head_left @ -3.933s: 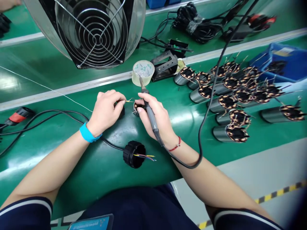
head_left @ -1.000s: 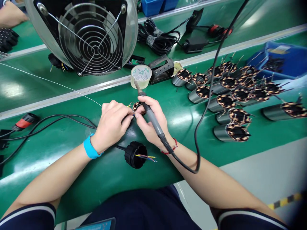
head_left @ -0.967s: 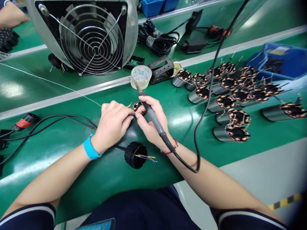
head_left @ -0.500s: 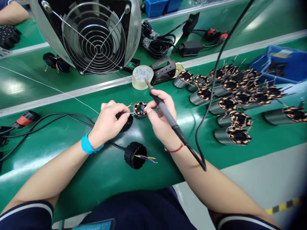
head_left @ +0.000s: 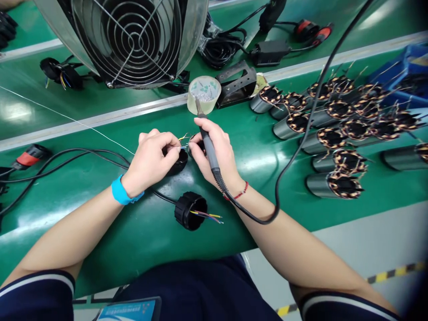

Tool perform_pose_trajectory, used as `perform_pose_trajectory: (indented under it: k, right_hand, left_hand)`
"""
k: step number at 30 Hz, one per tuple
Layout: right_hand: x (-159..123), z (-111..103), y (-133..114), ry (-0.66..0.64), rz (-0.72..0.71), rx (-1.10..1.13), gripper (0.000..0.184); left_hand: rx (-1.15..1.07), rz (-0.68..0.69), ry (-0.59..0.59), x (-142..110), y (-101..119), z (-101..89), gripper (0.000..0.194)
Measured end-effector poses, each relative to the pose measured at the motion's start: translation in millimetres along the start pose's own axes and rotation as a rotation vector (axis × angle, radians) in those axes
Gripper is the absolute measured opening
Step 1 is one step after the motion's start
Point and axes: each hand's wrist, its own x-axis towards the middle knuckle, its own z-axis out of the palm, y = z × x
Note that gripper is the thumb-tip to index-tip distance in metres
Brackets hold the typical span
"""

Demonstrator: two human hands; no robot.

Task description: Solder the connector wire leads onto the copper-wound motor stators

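Above pale floor, green bench, soldering iron

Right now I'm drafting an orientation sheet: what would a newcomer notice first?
A large caged fan dominates the upper left. Near the middle, the right hand holds a grey soldering iron. At right, copper-wound stators crowd the green bench.

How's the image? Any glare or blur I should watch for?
Head view: glare whitens the green bench left of the left forearm and right of the right hand; head view, right side: the rightmost stator looks soft and stretched, and the corners fade to black; head view, centre: the soldering iron reads clearly, but the thin wires by the left hand are too fine to trace.
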Motion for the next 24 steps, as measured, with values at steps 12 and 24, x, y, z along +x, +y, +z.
perform_pose_trajectory:
  k: [12,24]
  right_hand:
    - [-55,-49,-19,0.203,-0.002,0.13,0.031]
    - [-59,-42,-15,0.154,-0.099,0.248,0.03]
  left_hand:
    - [0.06,0.05,0.062,-2,3,8.2,0.013]
    - [0.058,0.015,0.077,-1,2,10.7,0.011]
